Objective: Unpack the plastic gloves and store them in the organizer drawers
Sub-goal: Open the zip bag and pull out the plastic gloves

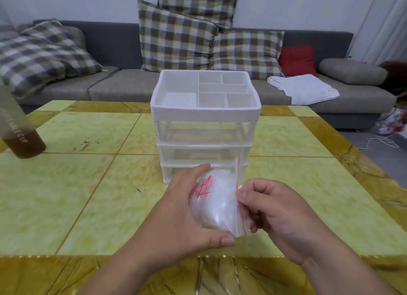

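Head view, looking forward and down over a yellow-green tiled worktop [88,184].

Low centre of the frame: a small clear zip bag [217,203], stuffed with crumpled whitish gloves [220,215], red writing on its face and a red zip strip down its right edge. Held up just in front of the organizer [206,127], apparently off the worktop.

Left hand [182,211] wrapped round the bag's left side, fingers [198,170] curled over the top and thumb pressed in under the lower edge. Right hand [271,213] at the zip edge, fingers [244,193] closed in a pinch on the strip, thumb in front. Hard to tell whether the zip is parted at all; unpacking judged barely begun.

Centre of the frame: organizer with a white divided tray [178,100] on top and three clear drawers [204,157] beneath, all seemingly pushed in.

Handling, as a judgement: probably very light, soft and squashy, with thin slick film likely to slide under a loose grip. Best steadied round the padded body with one hand and opened by pinching the two zip lips apart. Gloves likely to cling together and come out in a clump, so better drawn out from the mouth than shaken.

Left edge: tall frosted bottle [19,127] with brown liquid, standing on the worktop. Across the top: grey sofa [123,83] with checked cushions, and at upper right a white cloth [304,88].
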### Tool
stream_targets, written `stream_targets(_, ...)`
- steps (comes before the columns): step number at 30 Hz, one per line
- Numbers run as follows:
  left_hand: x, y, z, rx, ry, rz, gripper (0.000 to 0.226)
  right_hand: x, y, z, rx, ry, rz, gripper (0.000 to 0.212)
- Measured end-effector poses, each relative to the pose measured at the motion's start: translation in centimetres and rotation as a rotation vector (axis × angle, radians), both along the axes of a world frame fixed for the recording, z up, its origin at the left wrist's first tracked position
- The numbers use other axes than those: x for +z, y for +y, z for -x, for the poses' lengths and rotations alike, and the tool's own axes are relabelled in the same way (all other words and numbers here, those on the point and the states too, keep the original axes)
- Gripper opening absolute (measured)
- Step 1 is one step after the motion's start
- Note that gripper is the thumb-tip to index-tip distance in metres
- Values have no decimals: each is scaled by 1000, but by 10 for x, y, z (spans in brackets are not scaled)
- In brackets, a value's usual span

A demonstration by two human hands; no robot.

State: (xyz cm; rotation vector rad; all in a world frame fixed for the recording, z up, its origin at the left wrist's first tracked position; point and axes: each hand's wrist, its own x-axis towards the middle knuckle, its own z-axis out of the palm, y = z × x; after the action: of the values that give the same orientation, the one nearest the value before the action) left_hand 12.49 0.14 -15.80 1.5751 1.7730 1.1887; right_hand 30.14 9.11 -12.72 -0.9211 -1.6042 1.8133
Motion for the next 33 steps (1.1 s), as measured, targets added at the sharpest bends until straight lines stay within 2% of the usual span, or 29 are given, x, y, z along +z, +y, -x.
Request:
stream_targets(3,12,-3,-4,51,-42,-195,64,3,-4,0,-23,61,-93,37)
stream_targets(5,22,-5,-11,95,3,-292,50,4,-9,3,-20,58,-178,33)
stream_targets(7,29,-5,-20,73,40,-250,49,3,-15,8,-2,59,-210,25)
stream_targets(11,30,-3,-22,80,170,-131,47,1,-20,12,30,74,-213,26)
stream_targets(18,35,-5,-8,-54,7,-75,25,2,-19,12,82,59,-252,24)
stream_targets(25,25,1,-24,179,-34,-204,24,3,-22,15,-34,-8,-272,27)
stream_targets(28,21,4,-11,340,-210,-261,25,3,-19,14,-135,-2,-215,20)
stream_targets(30,21,4,-2,370,-280,-267,27,1,-17,12,-153,-14,-215,23)
stream_targets(33,26,0,-5,363,-209,-336,28,-3,-17,10,-161,-3,-326,36)
